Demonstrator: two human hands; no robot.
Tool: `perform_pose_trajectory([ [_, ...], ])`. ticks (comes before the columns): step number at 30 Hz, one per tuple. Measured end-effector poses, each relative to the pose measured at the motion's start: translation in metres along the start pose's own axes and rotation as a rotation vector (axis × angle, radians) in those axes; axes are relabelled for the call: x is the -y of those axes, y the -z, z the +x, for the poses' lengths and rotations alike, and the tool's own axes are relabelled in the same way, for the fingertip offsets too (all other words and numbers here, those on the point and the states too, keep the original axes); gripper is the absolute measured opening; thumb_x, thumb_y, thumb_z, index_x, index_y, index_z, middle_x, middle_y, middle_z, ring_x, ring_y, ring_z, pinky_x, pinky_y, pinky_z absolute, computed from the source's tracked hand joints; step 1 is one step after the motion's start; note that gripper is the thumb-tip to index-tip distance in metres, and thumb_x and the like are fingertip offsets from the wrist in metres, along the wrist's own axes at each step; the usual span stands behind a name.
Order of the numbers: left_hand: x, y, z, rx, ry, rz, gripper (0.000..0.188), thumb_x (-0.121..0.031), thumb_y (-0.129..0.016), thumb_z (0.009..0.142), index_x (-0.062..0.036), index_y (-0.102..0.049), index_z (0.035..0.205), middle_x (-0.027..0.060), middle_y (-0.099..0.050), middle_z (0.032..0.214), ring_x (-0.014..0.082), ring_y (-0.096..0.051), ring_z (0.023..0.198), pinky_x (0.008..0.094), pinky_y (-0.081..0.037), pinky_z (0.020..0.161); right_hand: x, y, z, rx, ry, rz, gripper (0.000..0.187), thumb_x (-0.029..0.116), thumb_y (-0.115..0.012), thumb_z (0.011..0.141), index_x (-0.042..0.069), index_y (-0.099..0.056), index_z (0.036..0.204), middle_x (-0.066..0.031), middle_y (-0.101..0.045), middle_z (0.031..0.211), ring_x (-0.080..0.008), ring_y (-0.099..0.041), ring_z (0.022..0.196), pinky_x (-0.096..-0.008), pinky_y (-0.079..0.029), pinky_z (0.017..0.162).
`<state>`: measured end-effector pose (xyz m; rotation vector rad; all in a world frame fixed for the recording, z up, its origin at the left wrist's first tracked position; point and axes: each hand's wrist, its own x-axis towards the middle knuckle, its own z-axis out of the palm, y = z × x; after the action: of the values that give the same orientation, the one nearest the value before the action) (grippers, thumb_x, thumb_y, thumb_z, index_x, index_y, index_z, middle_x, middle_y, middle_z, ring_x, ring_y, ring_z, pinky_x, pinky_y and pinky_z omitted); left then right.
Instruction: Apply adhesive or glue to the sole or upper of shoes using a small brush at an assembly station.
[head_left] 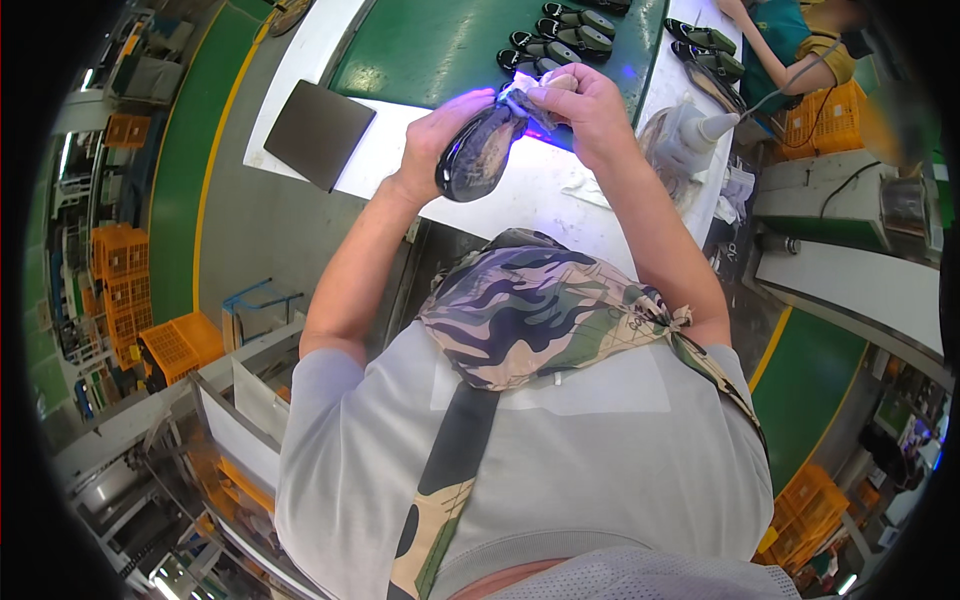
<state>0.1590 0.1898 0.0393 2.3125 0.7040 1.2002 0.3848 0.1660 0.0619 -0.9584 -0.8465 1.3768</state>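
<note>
A glossy black shoe [477, 160] is tilted over the white work table [395, 130], its rounded heel end toward me and its pale insole partly showing. My left hand [435, 142] is closed around its left side. At the shoe's far end, my right hand [595, 115] pinches a crumpled whitish cloth [524, 95] against it. Bluish-violet light falls on the cloth and the fingertips. The cloth and fingers hide the far end of the shoe.
Several black shoes [560, 35] stand on the green belt [420, 50] ahead. A white squeeze bottle [692, 135] is right of my right forearm. A dark flat board [320, 135] lies at the table's left. At far right sits a co-worker [785, 50] near an orange crate [825, 118].
</note>
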Motion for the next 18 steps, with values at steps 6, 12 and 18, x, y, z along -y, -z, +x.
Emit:
perform_pose_trajectory([
  [6, -0.030, 0.003, -0.004, 0.080, 0.144, 0.114, 0.053, -0.013, -0.084, 0.065, -0.0046, -0.063, 0.113, 0.0150, -0.069, 0.105, 0.0303, -0.070, 0.089, 0.0350, -0.056, 0.079, 0.026, -0.010, -0.005, 0.133, 0.090, -0.050, 0.021, 0.003, -0.078, 0.074, 0.002, -0.060, 0.086, -0.0001, -0.058, 0.077, -0.0075, -0.054, 0.067, -0.0237, -0.046, 0.061],
  [12, -0.055, 0.016, -0.011, 0.467, 0.531, -0.057, 0.043, -0.011, -0.084, 0.057, 0.0011, -0.066, 0.094, 0.0112, -0.070, 0.084, 0.0194, -0.067, 0.075, 0.0325, -0.053, 0.073, 0.035, -0.009, 0.006, 0.339, 0.170, -0.201, 0.018, 0.002, -0.074, 0.081, 0.004, -0.059, 0.089, -0.0023, -0.061, 0.091, -0.0092, -0.058, 0.080, -0.0241, -0.049, 0.073],
  [18, -0.071, 0.024, -0.036, 0.498, 0.726, -0.261, 0.057, -0.010, -0.086, 0.056, 0.0025, -0.061, 0.105, 0.0060, -0.068, 0.090, 0.0140, -0.062, 0.083, 0.0308, -0.052, 0.079, 0.024, -0.019, 0.017, 0.452, 0.345, -0.231, 0.018, 0.001, -0.074, 0.079, 0.003, -0.057, 0.083, -0.0033, -0.064, 0.085, -0.0078, -0.057, 0.078, -0.0223, -0.048, 0.070],
])
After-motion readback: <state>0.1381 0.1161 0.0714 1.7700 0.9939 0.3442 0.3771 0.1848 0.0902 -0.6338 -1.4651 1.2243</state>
